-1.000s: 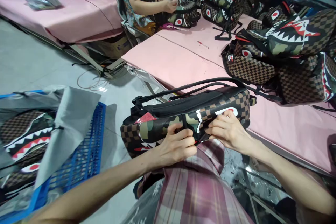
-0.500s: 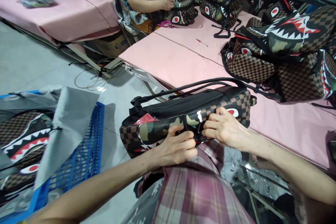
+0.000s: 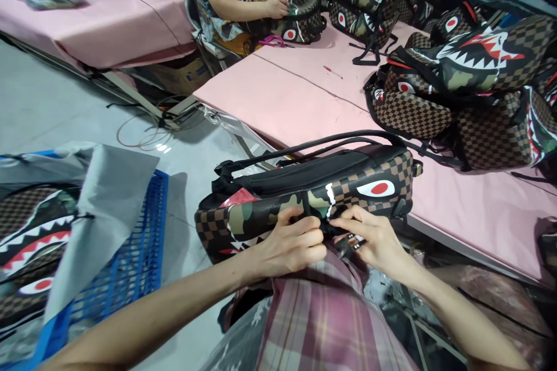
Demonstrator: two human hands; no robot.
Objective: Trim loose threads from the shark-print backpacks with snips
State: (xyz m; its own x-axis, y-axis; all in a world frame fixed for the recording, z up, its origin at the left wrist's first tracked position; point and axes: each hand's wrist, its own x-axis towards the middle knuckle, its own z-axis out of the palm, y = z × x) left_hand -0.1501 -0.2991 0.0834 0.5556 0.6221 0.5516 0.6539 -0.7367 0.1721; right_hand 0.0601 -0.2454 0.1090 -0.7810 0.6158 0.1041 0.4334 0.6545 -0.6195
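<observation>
A backpack [image 3: 270, 208] with brown-black checks, camouflage and a red-and-white eye lies on its side against the table edge, close to my body. My left hand [image 3: 296, 243] is closed on its lower side, left of the black strip, fingers curled in. My right hand [image 3: 374, 237] pinches at the bag's edge just right of my left fingertips. A small shiny metal tool [image 3: 350, 243] shows under the right palm, mostly covered by the fingers. What the right fingertips pinch is too small to make out. Black straps [image 3: 313, 142] loop over the bag's far side.
On the pink table [image 3: 278, 93] similar bags [image 3: 478, 69] are piled at right, with a red pen [image 3: 333, 72] nearby. Across it a co-worker's hand [image 3: 276, 7] works on another bag. A blue crate [image 3: 143, 232] holding bags stands on the floor at left.
My right hand has moved down off the eye print to the bag's near edge, its fingers reaching left and the metal tool now showing. My left hand keeps its hold.
</observation>
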